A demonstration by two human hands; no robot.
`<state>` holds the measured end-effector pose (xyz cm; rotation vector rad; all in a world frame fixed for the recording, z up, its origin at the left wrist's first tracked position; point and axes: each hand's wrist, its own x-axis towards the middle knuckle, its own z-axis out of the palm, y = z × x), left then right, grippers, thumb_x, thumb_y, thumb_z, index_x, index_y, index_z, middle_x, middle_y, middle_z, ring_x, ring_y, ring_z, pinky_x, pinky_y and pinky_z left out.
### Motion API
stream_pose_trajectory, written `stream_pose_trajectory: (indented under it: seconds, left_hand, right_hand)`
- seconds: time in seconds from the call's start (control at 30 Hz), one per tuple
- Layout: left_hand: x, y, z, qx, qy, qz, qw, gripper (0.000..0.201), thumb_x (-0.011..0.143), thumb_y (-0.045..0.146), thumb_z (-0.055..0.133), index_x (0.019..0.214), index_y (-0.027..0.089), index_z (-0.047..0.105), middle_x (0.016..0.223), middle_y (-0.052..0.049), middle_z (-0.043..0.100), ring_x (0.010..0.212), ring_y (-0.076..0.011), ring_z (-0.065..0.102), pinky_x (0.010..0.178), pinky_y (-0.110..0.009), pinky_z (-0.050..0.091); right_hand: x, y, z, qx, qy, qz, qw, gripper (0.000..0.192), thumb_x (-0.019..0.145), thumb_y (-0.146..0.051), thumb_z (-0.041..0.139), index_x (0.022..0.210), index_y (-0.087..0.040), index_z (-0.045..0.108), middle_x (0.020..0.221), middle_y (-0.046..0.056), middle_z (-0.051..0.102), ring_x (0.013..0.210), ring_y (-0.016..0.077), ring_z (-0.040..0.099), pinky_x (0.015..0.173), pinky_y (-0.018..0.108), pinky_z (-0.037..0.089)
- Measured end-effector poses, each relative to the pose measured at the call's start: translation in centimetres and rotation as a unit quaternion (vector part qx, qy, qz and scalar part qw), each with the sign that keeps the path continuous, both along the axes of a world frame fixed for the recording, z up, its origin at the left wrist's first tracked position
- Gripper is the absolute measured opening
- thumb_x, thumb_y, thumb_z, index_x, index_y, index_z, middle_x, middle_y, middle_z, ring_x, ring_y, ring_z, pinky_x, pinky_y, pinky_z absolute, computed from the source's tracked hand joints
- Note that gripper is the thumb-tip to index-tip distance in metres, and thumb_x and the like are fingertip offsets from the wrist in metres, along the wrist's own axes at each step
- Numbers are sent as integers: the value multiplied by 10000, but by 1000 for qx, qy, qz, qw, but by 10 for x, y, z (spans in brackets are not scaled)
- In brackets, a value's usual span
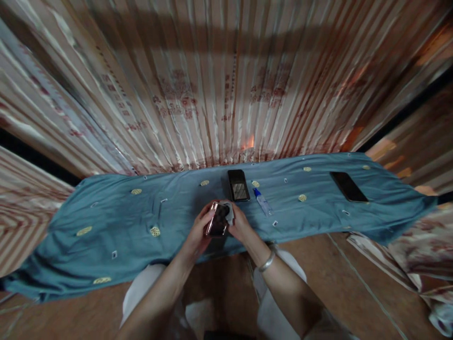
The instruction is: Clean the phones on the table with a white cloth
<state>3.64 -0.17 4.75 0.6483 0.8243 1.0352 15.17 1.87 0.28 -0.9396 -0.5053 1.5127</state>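
Over the near edge of the blue cloth [116, 222], the left hand [198, 236] clamps a smartphone [216, 220] by its sides, long axis pointing away. The right hand [239, 223], equally near, pinches a small wipe [229, 212] against its screen.

Blue-grey patterned cloth [141, 222] spread over a low surface. A dark phone [238, 185] lies at its far middle, a small clear bottle [262, 202] just right of it, another dark phone [348, 187] well to the right.
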Motion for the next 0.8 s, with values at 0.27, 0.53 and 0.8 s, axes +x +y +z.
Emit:
stream_pose_trajectory:
  seconds: [0.27,0.53,0.8]
  left_hand:
    - [-2,2,-6,0,-28,10,1000,384,704,394,725,1000,153,674,970,-63,726,925,-244,672,767,-311,513]
    - [-8,-1,-10,48,35,33,998,532,604,383,802,1067,185,630,955,-33,719,851,-201,677,689,-261,475]
    - [-23,-8,-2,22,-21,32,999,418,691,415,742,1023,170,675,983,-53,729,881,-209,680,748,-283,513]
  right_hand:
    - [-6,0,15,74,-130,-1,989,441,673,-632,655,815,-222,734,801,18,728,795,187,648,726,283,492]
    - [-3,-2,22,105,-126,37,986,396,652,-529,747,887,-210,753,821,12,730,751,157,636,692,260,472]
    - [-3,-7,36,73,-15,149,986,385,600,-406,822,921,-206,749,853,24,750,711,137,658,653,234,481]
